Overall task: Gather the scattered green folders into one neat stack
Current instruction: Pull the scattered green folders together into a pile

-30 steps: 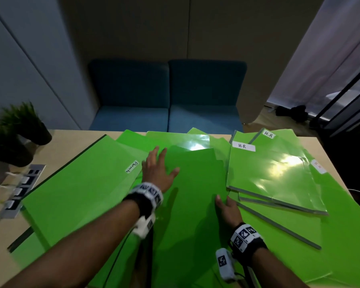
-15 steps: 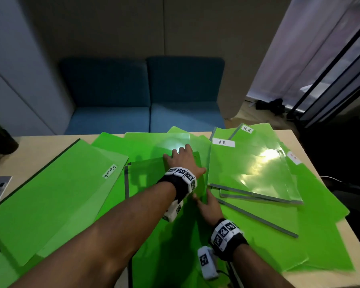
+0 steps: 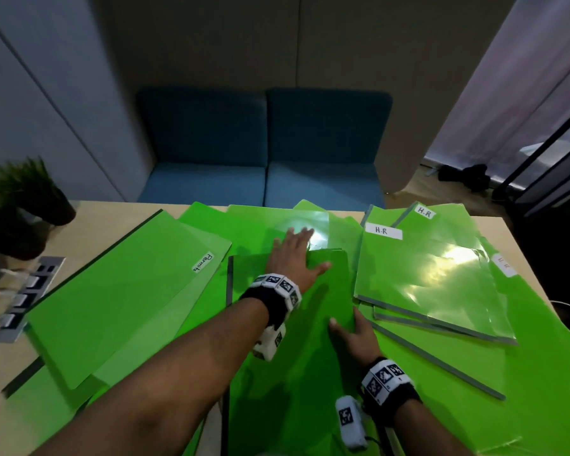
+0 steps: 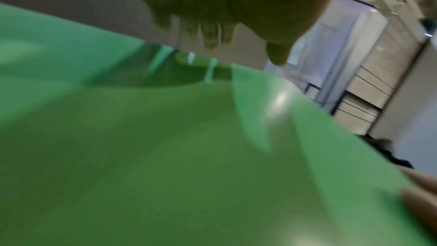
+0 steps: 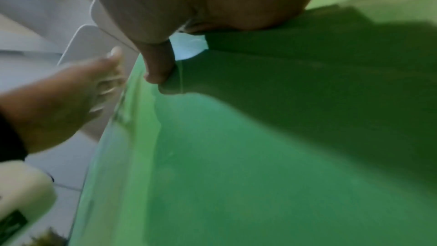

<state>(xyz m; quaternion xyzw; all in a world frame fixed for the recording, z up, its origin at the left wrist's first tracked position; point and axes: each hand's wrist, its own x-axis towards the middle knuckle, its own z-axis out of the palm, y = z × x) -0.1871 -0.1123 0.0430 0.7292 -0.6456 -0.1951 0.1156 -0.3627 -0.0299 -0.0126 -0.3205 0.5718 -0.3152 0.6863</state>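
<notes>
While green folders lie fanned across the wooden table, the person's left hand lies palm-down with straight, slightly spread fingers on the far end of the central folder, its fingertips reaching past that folder's far edge onto a glossy folder behind. The right hand holds the same central folder at its right edge; in the right wrist view the thumb presses on top of the sheet near its edge, and the other fingers are hidden, so whether they curl beneath cannot be told. To the left, a large folder labelled "Permits" lies at an angle. To the right, two overlapping folders labelled "H.R" rest on further green sheets. A potted plant stands at the table's left edge, and a blue sofa sits beyond.
</notes>
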